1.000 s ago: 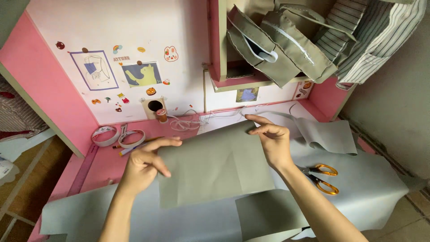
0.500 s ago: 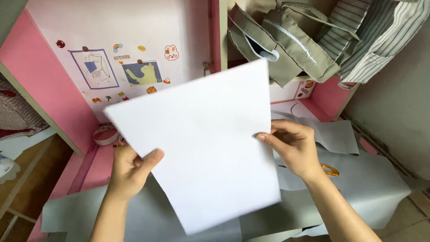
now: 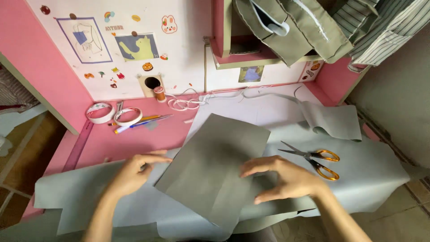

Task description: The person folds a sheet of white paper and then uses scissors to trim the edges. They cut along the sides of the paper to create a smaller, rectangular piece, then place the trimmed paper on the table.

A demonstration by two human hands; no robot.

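Head view: I'm pressing the grey sheet (image 3: 215, 170) flat on the desk (image 3: 139, 139), left of the scissors (image 3: 313, 157), left hand (image 3: 134, 172) and right hand (image 3: 286, 179) both spread open, gripping nothing; next I'm judging its edges need aligning.

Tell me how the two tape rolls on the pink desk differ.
The left tape roll looks wider-banded and sits nearer the wall; the right tape roll looks thinner, with a pink-tinged rim, beside the pens. Both are white, lie flat, and touch each other.
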